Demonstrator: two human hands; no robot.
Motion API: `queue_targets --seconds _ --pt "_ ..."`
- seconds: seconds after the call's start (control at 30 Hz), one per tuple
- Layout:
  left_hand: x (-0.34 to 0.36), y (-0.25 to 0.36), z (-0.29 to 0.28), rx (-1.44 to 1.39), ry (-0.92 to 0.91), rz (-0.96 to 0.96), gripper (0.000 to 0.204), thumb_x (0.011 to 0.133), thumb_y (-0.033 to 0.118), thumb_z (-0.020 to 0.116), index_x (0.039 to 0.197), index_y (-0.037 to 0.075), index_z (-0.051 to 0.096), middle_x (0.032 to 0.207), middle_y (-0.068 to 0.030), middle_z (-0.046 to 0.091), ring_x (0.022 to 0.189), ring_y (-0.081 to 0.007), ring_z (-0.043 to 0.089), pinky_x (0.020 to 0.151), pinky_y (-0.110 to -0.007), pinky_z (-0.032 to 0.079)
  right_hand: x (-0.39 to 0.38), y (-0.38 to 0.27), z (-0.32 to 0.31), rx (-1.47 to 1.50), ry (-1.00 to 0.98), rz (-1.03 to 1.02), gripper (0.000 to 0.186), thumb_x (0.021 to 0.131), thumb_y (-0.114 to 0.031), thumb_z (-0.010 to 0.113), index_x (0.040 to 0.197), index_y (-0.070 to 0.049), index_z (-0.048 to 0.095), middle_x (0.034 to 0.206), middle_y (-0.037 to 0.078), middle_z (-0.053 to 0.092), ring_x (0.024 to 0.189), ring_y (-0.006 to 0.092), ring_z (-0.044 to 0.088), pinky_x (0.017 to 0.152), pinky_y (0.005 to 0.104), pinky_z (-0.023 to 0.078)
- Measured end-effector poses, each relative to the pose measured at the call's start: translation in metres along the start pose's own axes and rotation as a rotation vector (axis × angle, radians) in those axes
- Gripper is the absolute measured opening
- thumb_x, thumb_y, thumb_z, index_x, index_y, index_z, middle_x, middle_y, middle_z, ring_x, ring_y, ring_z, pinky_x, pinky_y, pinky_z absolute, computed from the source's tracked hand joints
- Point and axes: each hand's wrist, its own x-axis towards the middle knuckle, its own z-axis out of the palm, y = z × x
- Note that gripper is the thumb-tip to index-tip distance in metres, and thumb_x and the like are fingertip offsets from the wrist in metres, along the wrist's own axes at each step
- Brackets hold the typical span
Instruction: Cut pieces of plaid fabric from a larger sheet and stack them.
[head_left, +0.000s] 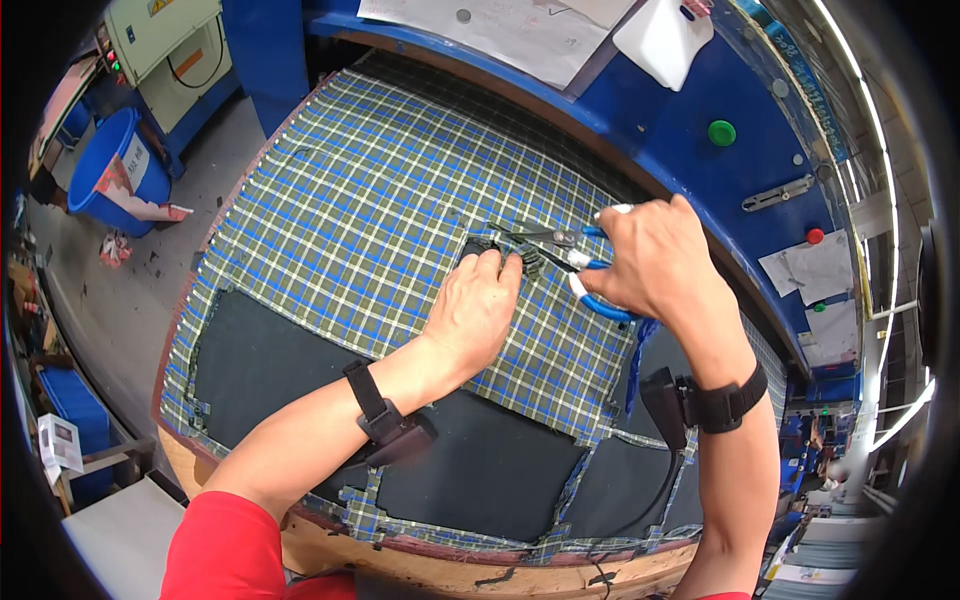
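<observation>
Plaid fabric (350, 210) in green, blue and white covers the work surface, with rectangular cut-outs along its near side showing a dark layer below. My left hand (480, 305) is closed, its fingertips pinching a small bunched dark piece (482, 246) at the middle of the cloth. In my right hand (655, 255) are scissors (600, 295) with blue handles, their loops partly wrapped in white. The blades are spread apart and point left, just beyond my left fingertips. Whether they touch the bunched piece, I cannot tell.
Behind the cloth rises a blue metal panel (660, 125) with papers (500, 35), a white plastic holder (665, 40) and a green round magnet (721, 133). A blue bucket (120, 170) with scraps stands on the floor at left. The wooden table edge (630, 575) runs along the front.
</observation>
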Motion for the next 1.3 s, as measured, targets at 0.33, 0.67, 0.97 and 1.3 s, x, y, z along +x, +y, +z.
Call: queue_targets --seconds 0.33,0.67,0.97,1.3 --pt "-0.004 -0.004 0.002 -0.058 0.041 -0.010 0.044 0.082 -0.009 0.056 0.125 -0.009 0.063 0.116 -0.0246 0.063 0.099 -0.0405 0.062 0.088 -0.047 0.053 0.024 -0.017 0.002 -0.259 -0.072 -0.130 0.042 0.064 -0.043 0.090 0.081 -0.009 0.072 0.072 0.007 0.070 0.080 0.0255 0.070 0.082 0.0382 0.048" --pt "0.000 -0.006 0.007 -0.043 0.111 -0.003 0.036 0.087 -0.004 0.058 0.122 -0.006 0.066 0.112 -0.0192 0.067 0.095 -0.0369 0.064 0.086 -0.044 0.054 0.022 -0.028 0.020 -0.499 0.169 -0.232 0.015 0.084 -0.024 0.069 0.070 -0.021 0.072 0.065 -0.002 0.058 0.075 0.0163 0.059 0.084 0.0337 0.038" --pt "0.006 -0.007 0.005 -0.029 0.125 0.045 0.037 0.085 -0.006 0.058 0.121 -0.006 0.067 0.120 -0.0214 0.068 0.100 -0.0367 0.066 0.089 -0.043 0.055 0.026 -0.024 0.020 -0.573 0.185 -0.280 0.017 0.086 -0.026 0.067 0.070 -0.022 0.072 0.066 -0.003 0.057 0.077 0.0151 0.057 0.082 0.0340 0.037" --pt "0.007 -0.007 0.006 -0.019 0.117 0.055 0.043 0.082 -0.011 0.059 0.123 -0.005 0.067 0.124 -0.0232 0.068 0.098 -0.0376 0.066 0.088 -0.044 0.055 0.028 -0.029 0.026 -0.498 0.137 -0.260 0.018 0.079 -0.026 0.074 0.062 -0.025 0.068 0.057 -0.007 0.050 0.065 0.0123 0.050 0.074 0.0336 0.032"
